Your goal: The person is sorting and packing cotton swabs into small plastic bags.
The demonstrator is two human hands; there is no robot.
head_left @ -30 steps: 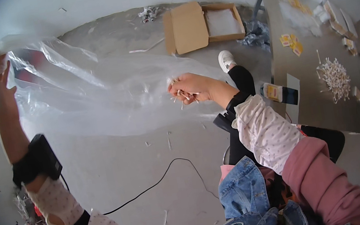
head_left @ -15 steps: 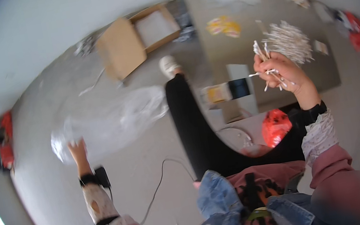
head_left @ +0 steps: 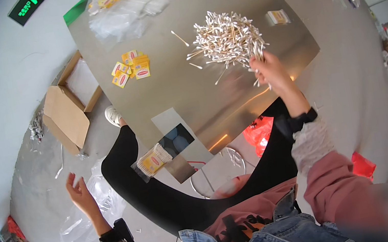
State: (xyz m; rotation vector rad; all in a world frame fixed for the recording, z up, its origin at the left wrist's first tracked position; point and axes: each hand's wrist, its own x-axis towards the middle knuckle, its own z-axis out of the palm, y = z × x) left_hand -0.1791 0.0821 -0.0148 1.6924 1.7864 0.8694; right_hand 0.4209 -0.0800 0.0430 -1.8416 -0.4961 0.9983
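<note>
My right hand (head_left: 273, 75) is closed around several cotton swabs at the near right edge of a big loose pile of cotton swabs (head_left: 223, 38). The pile lies on a shiny metal table (head_left: 195, 97), with a few strays at its left. Over the floor, my left hand (head_left: 81, 193) holds nothing, its fingers apart. Close to it a large clear plastic bag (head_left: 77, 240) lies crumpled on the floor. A filled pack of cotton swabs (head_left: 154, 159) with a yellow label rests at the table's near left corner, beside a dark blue patterned piece (head_left: 176, 140).
Small yellow-and-white cards (head_left: 132, 68) lie left of the pile. Clear plastic bags (head_left: 129, 18) are at the table's far left, and a small stack of cards (head_left: 277, 17) at its right. An open cardboard box (head_left: 66, 115) stands on the floor; a red bag (head_left: 259, 135) is under the table.
My right hand has gone from holding swabs up in the air to the pile's edge. My left hand has let go of the large plastic bag. The view has turned toward the table.
</note>
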